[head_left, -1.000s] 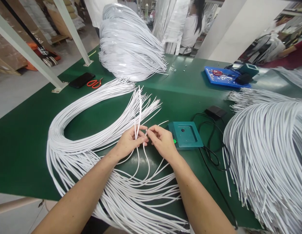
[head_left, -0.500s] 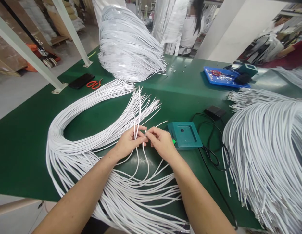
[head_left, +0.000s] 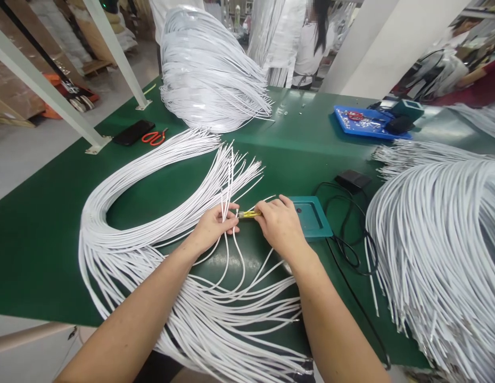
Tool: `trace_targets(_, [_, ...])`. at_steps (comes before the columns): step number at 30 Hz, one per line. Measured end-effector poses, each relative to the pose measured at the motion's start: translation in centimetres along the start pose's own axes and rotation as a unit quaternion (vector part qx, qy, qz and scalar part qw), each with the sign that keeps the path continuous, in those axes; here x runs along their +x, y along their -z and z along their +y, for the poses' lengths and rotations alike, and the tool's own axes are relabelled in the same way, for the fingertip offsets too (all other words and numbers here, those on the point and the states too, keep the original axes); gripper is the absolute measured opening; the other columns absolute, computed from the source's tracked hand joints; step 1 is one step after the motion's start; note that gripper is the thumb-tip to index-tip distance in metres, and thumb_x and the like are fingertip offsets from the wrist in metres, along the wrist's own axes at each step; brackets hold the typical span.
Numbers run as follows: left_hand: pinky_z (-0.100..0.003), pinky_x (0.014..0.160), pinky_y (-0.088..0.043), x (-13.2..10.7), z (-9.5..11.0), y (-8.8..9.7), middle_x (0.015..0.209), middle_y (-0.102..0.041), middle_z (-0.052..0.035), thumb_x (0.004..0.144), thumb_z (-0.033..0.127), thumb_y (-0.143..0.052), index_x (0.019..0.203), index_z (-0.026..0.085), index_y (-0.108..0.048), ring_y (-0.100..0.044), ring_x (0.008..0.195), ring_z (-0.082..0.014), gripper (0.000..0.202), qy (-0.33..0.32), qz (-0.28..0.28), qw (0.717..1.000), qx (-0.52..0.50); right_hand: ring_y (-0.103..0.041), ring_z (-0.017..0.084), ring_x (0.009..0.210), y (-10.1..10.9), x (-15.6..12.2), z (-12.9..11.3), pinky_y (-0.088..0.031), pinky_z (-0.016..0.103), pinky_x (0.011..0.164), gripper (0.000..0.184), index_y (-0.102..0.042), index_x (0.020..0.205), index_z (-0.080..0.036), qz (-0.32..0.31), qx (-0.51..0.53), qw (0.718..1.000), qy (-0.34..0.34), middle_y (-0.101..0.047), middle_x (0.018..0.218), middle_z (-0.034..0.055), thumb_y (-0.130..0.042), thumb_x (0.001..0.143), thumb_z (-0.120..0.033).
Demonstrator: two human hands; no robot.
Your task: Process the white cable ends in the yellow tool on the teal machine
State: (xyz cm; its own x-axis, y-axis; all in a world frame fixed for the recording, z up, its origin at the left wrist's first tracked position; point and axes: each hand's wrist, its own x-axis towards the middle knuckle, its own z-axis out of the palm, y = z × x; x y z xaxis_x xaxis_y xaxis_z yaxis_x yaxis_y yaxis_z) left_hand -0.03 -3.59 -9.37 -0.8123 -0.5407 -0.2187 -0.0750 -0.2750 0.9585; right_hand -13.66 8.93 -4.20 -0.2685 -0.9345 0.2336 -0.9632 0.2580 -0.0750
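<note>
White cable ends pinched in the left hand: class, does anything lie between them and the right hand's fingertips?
Nothing blocks them. The left hand pinches the white cable ends, and the right hand holds a thin yellow piece that bridges the small gap, its tip at the cable ends.

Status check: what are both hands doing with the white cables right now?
Left hand pinching a few white cables upright. Right hand holds a yellow piece at the cable tips. Teal box beside the right hand.
</note>
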Motion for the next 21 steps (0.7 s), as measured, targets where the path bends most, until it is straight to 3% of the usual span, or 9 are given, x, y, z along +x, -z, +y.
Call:
trace_targets(7, [-0.019, 0.054, -0.047, 0.5, -0.4, -0.3, 0.074, -0.058, 0.0021, 0.072, 0.025, -0.068, 0.109, 0.014, -0.054, -0.066, 0.064, -0.0120, 0.040, -0.016, 0.018, 0.999, 0.042, -0.052, 0.023, 0.091, -0.9, -0.1, 0.3, -0.022, 0.041, 0.101, 0.016, -0.062, 0.095, -0.018, -0.006, -0.028, 0.999, 0.021, -0.067, 0.090, 0.0069, -0.056, 0.081, -0.018])
trace_targets(21, [-0.020, 0.055, -0.050, 0.8, -0.9, -0.4, 0.072, -0.060, 0.0008, 0.071, 0.021, -0.065, 0.107, 0.014, -0.055, -0.068, 0.062, -0.0140, 0.038, -0.016, 0.045, 0.993, 0.104, -0.049, 0.021, 0.080, -1.3, 0.4, 0.7, -0.024, 0.038, 0.100, 0.018, -0.068, 0.084, -0.021, -0.024, -0.030, 0.999, 0.026, -0.068, 0.072, 0.0034, -0.050, 0.084, -0.016])
